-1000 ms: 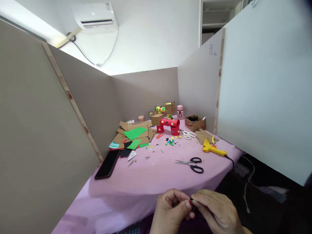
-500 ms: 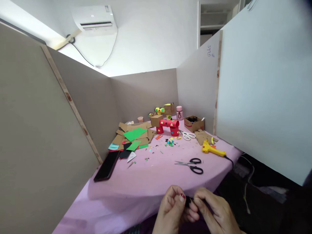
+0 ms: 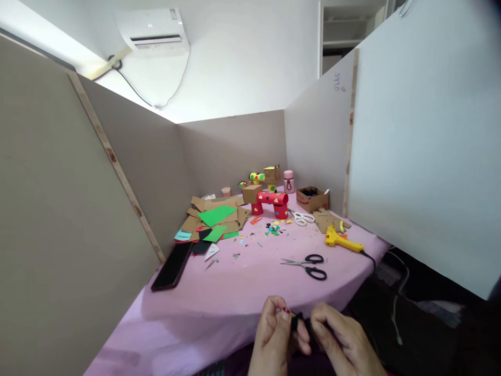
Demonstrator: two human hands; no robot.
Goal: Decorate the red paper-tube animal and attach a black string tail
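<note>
Both hands have dropped lower and nearer the body, below the near edge of the pink table: left hand and right hand fingertips remain pinched together on the small black piece, indicating continued fine manipulation.

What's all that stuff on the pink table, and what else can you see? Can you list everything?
table: one, pink cloth, centre
black scissors: one, near front edge
white scissors: one, farther back
glue gun: one, yellow, right side
phone: one, black, left edge
cardboard pieces: pile, brown, back left
green paper: sheets on the pile
red tube figure: one, back centre
small box: one, brown, back right
pink bottle: one, at back
air conditioner: one, white, on wall
left hand: pinching small dark piece
right hand: pinching same piece
</note>
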